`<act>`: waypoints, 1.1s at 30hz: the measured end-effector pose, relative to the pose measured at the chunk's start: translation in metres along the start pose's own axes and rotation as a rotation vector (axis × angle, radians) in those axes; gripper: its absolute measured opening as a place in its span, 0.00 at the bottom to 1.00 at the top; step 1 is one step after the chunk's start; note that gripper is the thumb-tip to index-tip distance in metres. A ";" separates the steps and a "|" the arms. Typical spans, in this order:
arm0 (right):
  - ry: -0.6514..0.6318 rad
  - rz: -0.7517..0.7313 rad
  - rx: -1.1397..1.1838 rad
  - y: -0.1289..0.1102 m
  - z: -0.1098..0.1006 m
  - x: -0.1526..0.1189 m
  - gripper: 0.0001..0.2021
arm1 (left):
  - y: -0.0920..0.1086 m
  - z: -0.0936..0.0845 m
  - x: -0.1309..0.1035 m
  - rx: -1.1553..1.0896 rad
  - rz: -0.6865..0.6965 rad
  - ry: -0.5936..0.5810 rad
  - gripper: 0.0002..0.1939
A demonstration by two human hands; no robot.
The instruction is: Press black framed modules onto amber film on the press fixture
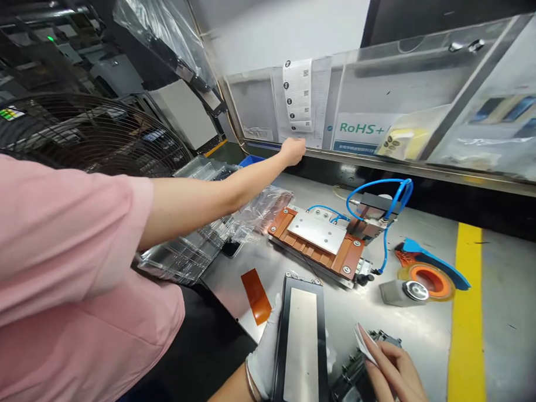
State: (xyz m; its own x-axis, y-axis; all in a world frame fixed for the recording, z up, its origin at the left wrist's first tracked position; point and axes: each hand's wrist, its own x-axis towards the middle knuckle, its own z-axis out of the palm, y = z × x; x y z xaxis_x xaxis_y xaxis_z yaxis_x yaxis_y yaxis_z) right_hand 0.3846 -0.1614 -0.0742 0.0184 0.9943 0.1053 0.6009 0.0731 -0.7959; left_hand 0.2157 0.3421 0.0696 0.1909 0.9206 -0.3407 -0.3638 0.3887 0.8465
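My left hand (265,362), in a white glove, is wrapped round the left side of a black rectangular part (304,343) with a silvery metal face, held upright at the bottom centre. My right hand (396,372), bare, pinches a folded white cloth (365,344) between thumb and fingers. Below and beside it sits a dark metal part (353,383), partly hidden by the fingers. An orange film strip (256,295) lies on the metal table (230,282) left of the black part.
A co-worker's arm (197,207) reaches from the left toward hanging labels (298,96). Beyond the black part stands a copper-coloured fixture (315,235) with blue hoses. A metal canister (403,292), tape roll (432,280), blue-handled tool (437,262) and stacked clear trays (182,251) lie around.
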 end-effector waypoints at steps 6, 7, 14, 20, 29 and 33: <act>0.038 -0.086 -0.091 -0.027 -0.007 0.012 0.21 | 0.016 0.045 0.047 -0.037 -0.010 0.000 0.18; 0.050 -0.103 -0.102 -0.031 -0.008 0.013 0.21 | 0.017 0.048 0.052 -0.040 -0.011 0.001 0.17; 0.142 -0.262 -0.224 -0.062 0.003 0.032 0.20 | 0.013 0.039 0.064 -0.049 0.044 0.029 0.13; 0.116 -0.335 -0.246 -0.088 0.028 0.049 0.21 | 0.015 0.024 0.044 -0.077 0.159 0.024 0.19; 0.163 -0.329 -0.304 -0.089 0.032 0.046 0.20 | 0.017 0.022 0.004 -0.138 0.177 0.008 0.18; 0.160 -0.288 -0.309 -0.088 0.033 0.043 0.21 | 0.022 0.022 -0.009 -0.111 0.125 -0.027 0.19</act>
State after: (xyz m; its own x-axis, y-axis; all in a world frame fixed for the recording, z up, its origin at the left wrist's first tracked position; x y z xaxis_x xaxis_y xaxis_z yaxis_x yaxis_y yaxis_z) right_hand 0.3061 -0.1221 -0.0196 -0.0757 0.9104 0.4067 0.8098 0.2942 -0.5077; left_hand 0.2263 0.3415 0.1004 0.1620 0.9612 -0.2233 -0.4848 0.2746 0.8304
